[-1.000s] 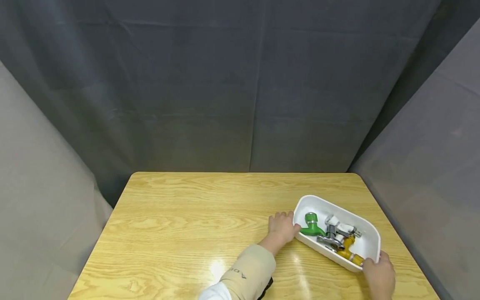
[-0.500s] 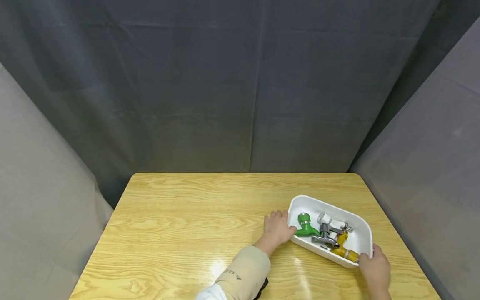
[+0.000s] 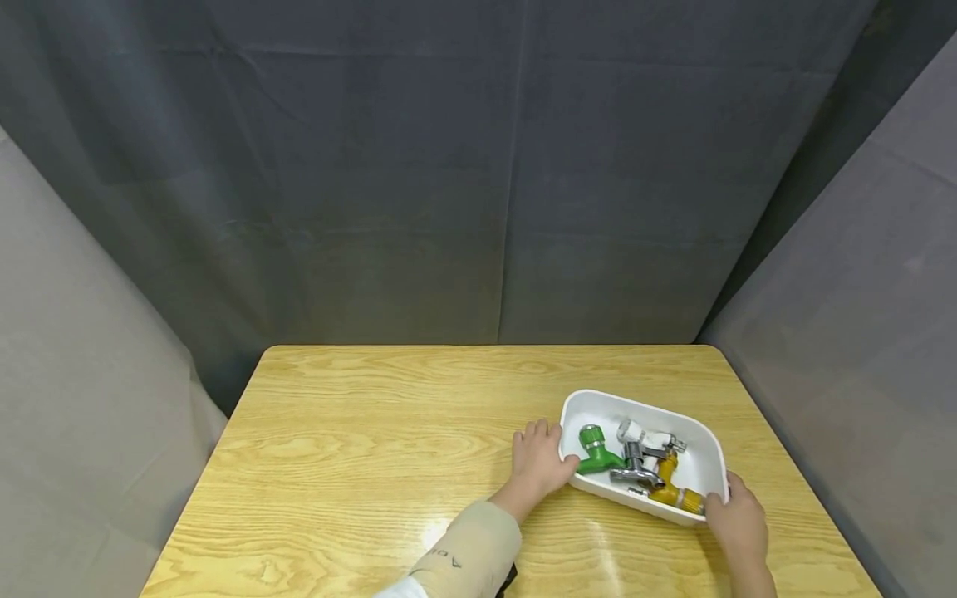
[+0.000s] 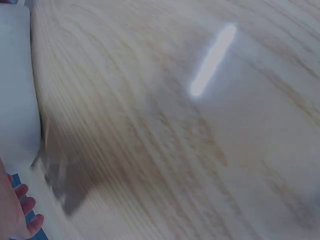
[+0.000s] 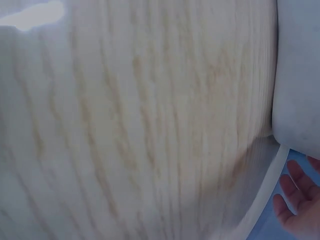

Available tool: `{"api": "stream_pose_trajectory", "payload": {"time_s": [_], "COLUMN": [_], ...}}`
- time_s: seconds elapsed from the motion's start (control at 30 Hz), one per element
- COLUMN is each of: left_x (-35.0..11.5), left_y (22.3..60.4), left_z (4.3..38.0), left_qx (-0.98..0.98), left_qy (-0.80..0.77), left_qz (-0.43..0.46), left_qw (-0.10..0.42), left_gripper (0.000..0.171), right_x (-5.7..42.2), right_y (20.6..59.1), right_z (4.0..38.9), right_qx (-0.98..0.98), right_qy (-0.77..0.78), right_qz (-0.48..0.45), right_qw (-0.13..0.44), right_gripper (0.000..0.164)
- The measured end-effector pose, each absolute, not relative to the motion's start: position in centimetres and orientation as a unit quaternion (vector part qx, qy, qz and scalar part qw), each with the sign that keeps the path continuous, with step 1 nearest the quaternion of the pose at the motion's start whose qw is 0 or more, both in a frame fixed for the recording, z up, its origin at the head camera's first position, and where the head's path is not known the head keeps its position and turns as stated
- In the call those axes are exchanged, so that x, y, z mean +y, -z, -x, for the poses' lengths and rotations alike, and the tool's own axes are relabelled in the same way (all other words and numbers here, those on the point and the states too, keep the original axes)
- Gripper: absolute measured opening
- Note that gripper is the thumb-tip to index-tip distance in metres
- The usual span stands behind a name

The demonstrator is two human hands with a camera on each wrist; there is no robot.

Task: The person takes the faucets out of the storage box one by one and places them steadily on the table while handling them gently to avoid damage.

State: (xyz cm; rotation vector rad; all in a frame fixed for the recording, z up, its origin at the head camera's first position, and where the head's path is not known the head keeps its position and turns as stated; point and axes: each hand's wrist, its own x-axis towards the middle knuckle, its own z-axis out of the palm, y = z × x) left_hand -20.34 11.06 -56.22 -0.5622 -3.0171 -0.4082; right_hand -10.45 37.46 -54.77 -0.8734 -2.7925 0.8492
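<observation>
A white plastic bin [image 3: 643,404] sits slantwise on the right part of the table. My left hand [image 3: 538,458] holds its left end, thumb hooked over the rim. At the right end my right hand [image 3: 738,519] grips the rim, thumb on top. Inside lie a green tap [image 3: 598,451], a chrome tap [image 3: 634,469], a white tap [image 3: 646,436] and a yellow tap [image 3: 675,490], close together. Fingers [image 4: 29,205] show at the lower left of the left wrist view, and fingers [image 5: 295,185] at the lower right of the right wrist view.
The wood-grain table [image 3: 359,432] stretches away to the left of the bin. A dark grey curtain [image 3: 389,191] hangs behind its far edge. Light grey cloth panels [image 3: 75,374] flank both sides, the right one near the bin.
The bin with its taps has moved left across the table, in both hands, and turned slightly. The taps keep their places inside it.
</observation>
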Motion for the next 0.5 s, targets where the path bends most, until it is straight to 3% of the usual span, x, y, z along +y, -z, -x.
{"api": "stream_pose_trajectory", "payload": {"time_s": [0.23, 0.5], "left_x": [10.0, 9.0], "left_y": [56.9, 57.7], "left_z": [19.8, 19.3], "left_qx": [-0.971, -0.969], "left_qy": [0.157, 0.173], "left_qz": [0.178, 0.164], "left_qw": [0.030, 0.071], "left_gripper": [0.058, 0.053], "right_x": [37.5, 37.7], "right_y": [54.8, 54.9], "right_z": [11.2, 12.0], "right_qx": [-0.937, -0.962], "right_qy": [-0.241, -0.197], "right_qz": [0.254, 0.188], "right_qw": [0.025, 0.003], "right_gripper": [0.050, 0.049]}}
